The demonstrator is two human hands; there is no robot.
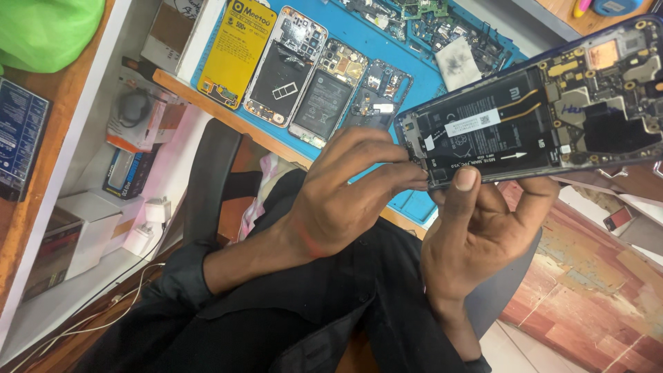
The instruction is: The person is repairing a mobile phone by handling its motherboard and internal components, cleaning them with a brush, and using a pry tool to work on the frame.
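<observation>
An opened smartphone (532,117) with its back cover off is held up in front of me, showing a black battery, circuit boards and a blue frame. My right hand (483,235) grips its lower edge from below, with the thumb pressed on the battery and the fingers behind. My left hand (345,193) reaches in from the left, its fingertips pinched at the phone's left end. I cannot tell whether they hold a small part. Both forearms wear dark sleeves.
A blue work mat (414,76) on the wooden desk carries three other opened phones (324,86), a yellow card (236,52) and loose parts. White shelves (97,207) at left hold boxes and chargers. A dark chair back (210,173) stands below the desk.
</observation>
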